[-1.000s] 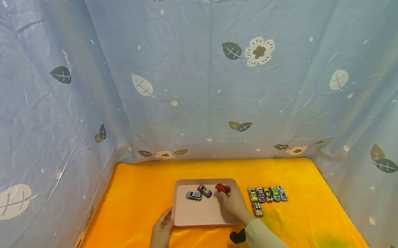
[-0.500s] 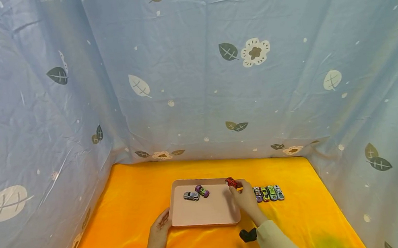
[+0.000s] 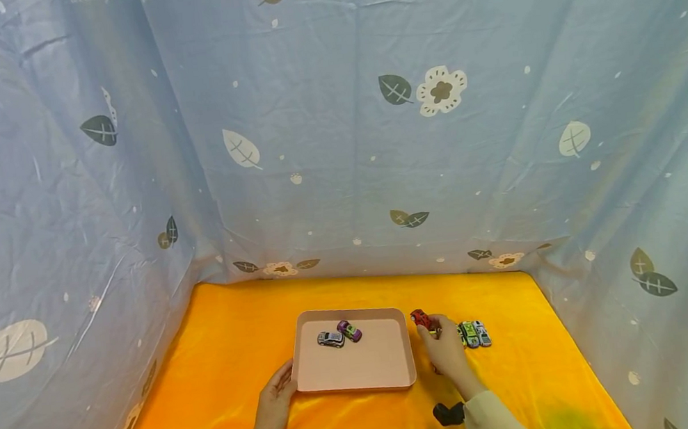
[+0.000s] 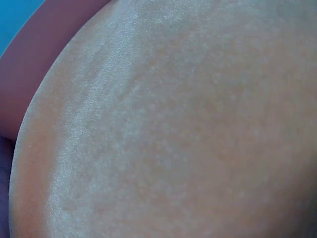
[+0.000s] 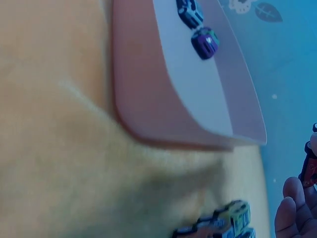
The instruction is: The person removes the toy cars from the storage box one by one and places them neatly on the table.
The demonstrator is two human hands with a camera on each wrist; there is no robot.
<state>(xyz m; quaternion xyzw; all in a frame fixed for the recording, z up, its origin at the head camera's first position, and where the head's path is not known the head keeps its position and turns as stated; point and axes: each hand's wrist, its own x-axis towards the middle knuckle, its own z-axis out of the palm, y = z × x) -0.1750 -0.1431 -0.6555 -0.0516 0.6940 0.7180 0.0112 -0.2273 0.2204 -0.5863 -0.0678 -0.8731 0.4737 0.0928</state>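
My right hand (image 3: 446,349) pinches a red toy car (image 3: 420,318) just past the right edge of a pink tray (image 3: 360,370). In the right wrist view this red car (image 5: 309,171) shows at the right edge, between the fingertips. My left hand (image 3: 274,405) holds the tray by its left side, near the front corner. Two toy cars lie in the tray: a silver one (image 3: 330,339) and a purple and green one (image 3: 349,331). The left wrist view is mostly filled by the hand's skin (image 4: 168,129), with a strip of tray wall (image 4: 29,74).
Several toy cars (image 3: 471,334) stand side by side on the yellow cloth (image 3: 242,323) right of the tray, partly hidden behind my right hand. More of this group (image 5: 233,220) shows low in the right wrist view. Blue printed curtains (image 3: 323,140) enclose the back and sides.
My right hand has lifted the red car out of the tray and carried it right, over the rim toward the row of cars. My left hand stays at the tray.
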